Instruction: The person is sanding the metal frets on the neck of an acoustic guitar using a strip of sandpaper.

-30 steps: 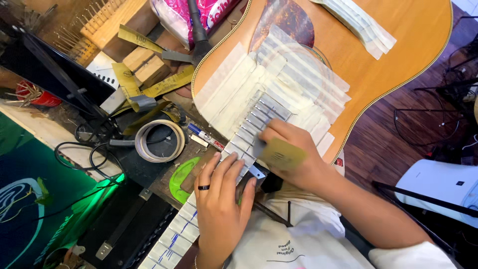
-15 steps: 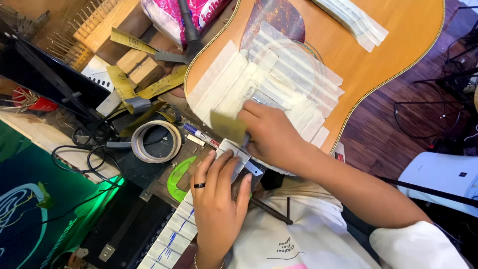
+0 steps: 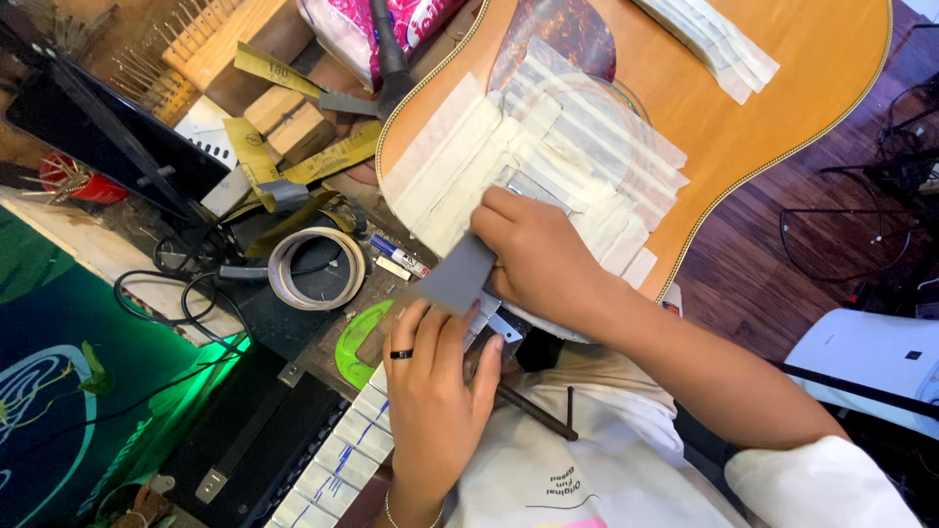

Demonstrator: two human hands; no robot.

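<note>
Nearest me, my left hand (image 3: 430, 391), with a black ring, lies flat and spread on the guitar neck (image 3: 337, 460), its frets masked in pale tape. My right hand (image 3: 538, 259) pinches a flat grey sanding sheet (image 3: 457, 279) over the neck's end, the sheet's long axis slanting toward the body. Beyond lies the smooth orange acoustic guitar body (image 3: 773, 108), striped with masking tape. A tape roll (image 3: 315, 266) sits on the counter (image 3: 367, 284).

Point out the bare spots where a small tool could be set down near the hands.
Bare guitar top lies between the taped strips and the tape stack. The bench by the tape roll, sandpaper strips and cables is crowded.
</note>
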